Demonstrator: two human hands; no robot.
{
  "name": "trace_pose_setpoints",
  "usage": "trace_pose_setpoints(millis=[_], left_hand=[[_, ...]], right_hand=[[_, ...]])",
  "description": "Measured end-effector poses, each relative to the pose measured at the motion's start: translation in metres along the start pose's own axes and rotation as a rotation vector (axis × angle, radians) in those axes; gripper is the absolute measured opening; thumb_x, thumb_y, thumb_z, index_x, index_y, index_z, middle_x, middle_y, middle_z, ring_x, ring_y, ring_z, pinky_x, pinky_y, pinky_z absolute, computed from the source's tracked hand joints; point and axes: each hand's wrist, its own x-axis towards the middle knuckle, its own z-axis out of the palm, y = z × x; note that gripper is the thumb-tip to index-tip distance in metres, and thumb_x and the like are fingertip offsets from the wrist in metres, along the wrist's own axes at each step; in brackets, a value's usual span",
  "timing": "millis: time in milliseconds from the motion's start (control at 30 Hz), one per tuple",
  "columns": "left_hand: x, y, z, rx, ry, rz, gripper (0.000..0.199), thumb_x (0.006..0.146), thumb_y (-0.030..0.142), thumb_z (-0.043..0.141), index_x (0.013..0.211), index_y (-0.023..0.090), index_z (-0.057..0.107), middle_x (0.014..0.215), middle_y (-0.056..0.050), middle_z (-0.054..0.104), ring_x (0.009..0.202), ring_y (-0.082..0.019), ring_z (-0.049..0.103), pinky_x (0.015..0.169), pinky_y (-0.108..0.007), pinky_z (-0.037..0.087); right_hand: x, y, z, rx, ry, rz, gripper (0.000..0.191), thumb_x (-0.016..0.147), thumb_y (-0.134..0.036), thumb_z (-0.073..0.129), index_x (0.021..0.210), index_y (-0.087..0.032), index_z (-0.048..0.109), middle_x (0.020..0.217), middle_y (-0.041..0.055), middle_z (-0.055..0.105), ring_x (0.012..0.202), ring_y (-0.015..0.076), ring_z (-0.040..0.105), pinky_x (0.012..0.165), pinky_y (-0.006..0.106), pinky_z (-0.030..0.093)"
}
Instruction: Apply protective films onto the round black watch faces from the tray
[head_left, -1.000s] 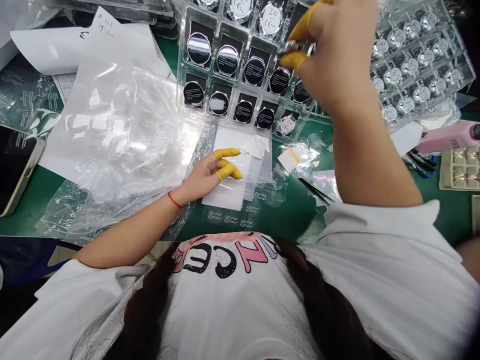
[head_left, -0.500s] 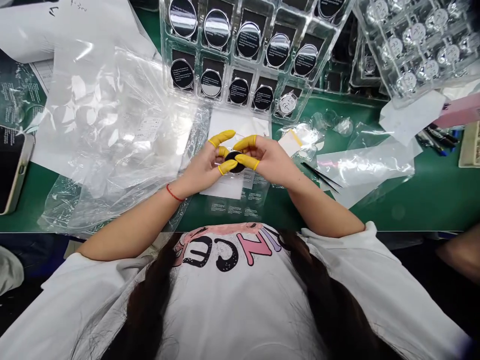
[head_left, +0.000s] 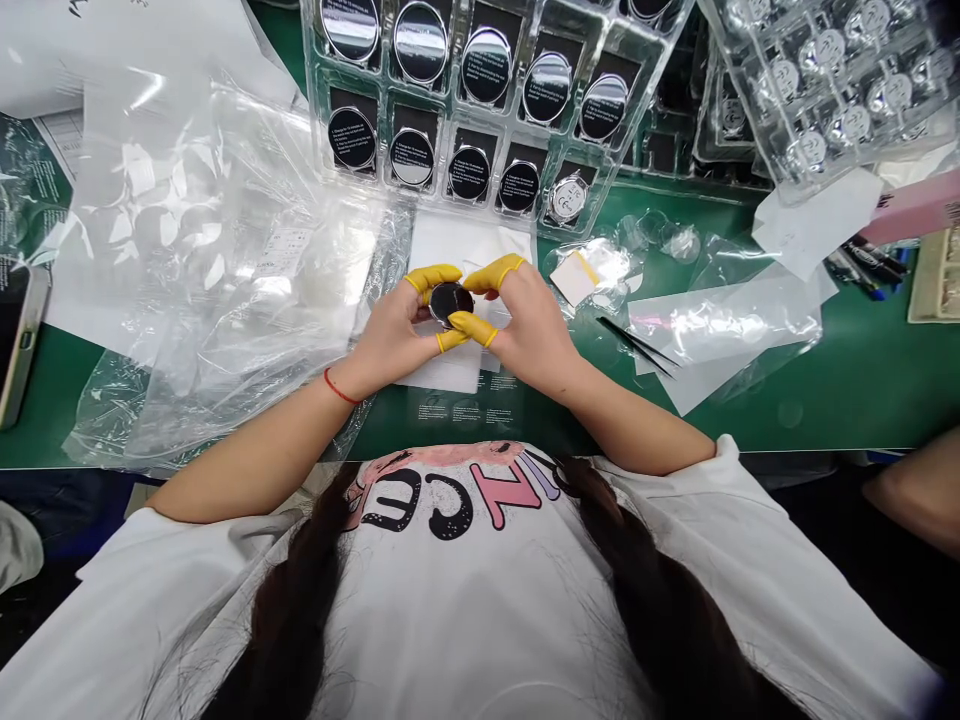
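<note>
Between my hands is a round watch case (head_left: pixel 448 303) with a plain dark face turned up. My left hand (head_left: pixel 401 325), in yellow finger cots, grips its left side with thumb and fingers. On the right edge, the thumb and forefinger of my right hand (head_left: pixel 525 310) are closed against the case, also in yellow cots. Below the hands lie white paper sheets (head_left: pixel 442 372) and a clear film sheet printed with small white text (head_left: pixel 465 408). A clear plastic tray (head_left: pixel 480 205) beyond holds several watch cases with printed black labels; one near its right corner (head_left: pixel 568 198) lies back side up.
Clear plastic bags (head_left: pixel 225 270) cover the left of the green table (head_left: pixel 862 390). Black tweezers (head_left: pixel 637 345), a white pad with a yellow edge (head_left: pixel 574 278) and plastic scraps lie right. Another tray (head_left: pixel 840 90) is stacked far right, near pens (head_left: pixel 866 265) and a phone (head_left: pixel 19 340) sits far left.
The watch case has shifted slightly left and its dark face now shows more fully. My right fingers have moved to its right edge. The whole view has shifted a little.
</note>
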Motion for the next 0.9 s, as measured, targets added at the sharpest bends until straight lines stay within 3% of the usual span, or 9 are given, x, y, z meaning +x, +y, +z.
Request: trace_pose_setpoints(millis=[133,233,533,700,833,900], left_hand=[[-0.004,-0.002,0.0,0.201,0.093,0.038,0.065,0.069,0.043,0.081,0.124,0.022,0.054,0.118,-0.007,0.07,0.098,-0.02,0.072,0.085,-0.033,0.062],[-0.006,-0.002,0.001,0.267,0.132,0.093,0.06,0.071,0.036,0.078,0.124,0.022,0.054,0.116,-0.005,0.069,0.091,-0.017,0.071,0.083,-0.032,0.062],[-0.006,0.0,0.002,0.303,0.092,0.161,0.053,0.073,0.024,0.07,0.124,0.021,0.056,0.11,-0.002,0.072,0.084,-0.014,0.071,0.079,-0.029,0.063],[-0.005,-0.005,-0.001,0.31,0.105,0.194,0.062,0.076,0.033,0.071,0.133,0.022,0.051,0.121,-0.007,0.069,0.093,-0.018,0.072,0.083,-0.033,0.063],[-0.005,-0.004,-0.002,0.359,0.069,0.137,0.062,0.081,0.042,0.069,0.137,0.024,0.048,0.121,-0.007,0.069,0.093,-0.019,0.072,0.084,-0.035,0.063],[-0.005,-0.003,-0.001,0.35,0.045,0.121,0.062,0.083,0.048,0.068,0.137,0.024,0.047,0.121,-0.007,0.068,0.094,-0.019,0.071,0.085,-0.035,0.063]], right_hand=[[-0.001,-0.006,0.0,-0.048,-0.039,0.024,0.031,0.093,-0.048,0.057,0.104,-0.019,0.054,0.103,0.0103,0.063,0.093,0.023,0.058,0.077,0.04,0.051],[-0.003,-0.013,0.002,-0.194,-0.006,-0.008,0.026,0.094,-0.044,0.055,0.099,-0.018,0.056,0.101,0.0117,0.062,0.092,0.0249,0.056,0.078,0.042,0.048],[-0.004,-0.012,0.006,-0.221,0.035,-0.19,0.016,0.099,-0.027,0.045,0.092,-0.019,0.057,0.098,0.0088,0.064,0.088,0.0208,0.055,0.076,0.037,0.044],[-0.002,-0.006,0.009,-0.069,0.134,-0.186,0.008,0.097,-0.028,0.053,0.1,-0.02,0.055,0.098,0.0059,0.065,0.091,0.0193,0.057,0.079,0.036,0.049],[-0.002,-0.006,0.008,0.12,0.083,-0.041,0.034,0.094,-0.028,0.061,0.123,-0.019,0.047,0.096,0.0026,0.064,0.089,0.0176,0.06,0.081,0.036,0.052],[-0.003,-0.009,0.009,0.164,0.063,-0.021,0.033,0.092,-0.025,0.062,0.123,-0.02,0.05,0.09,0.0004,0.064,0.089,0.0176,0.06,0.082,0.036,0.053]])
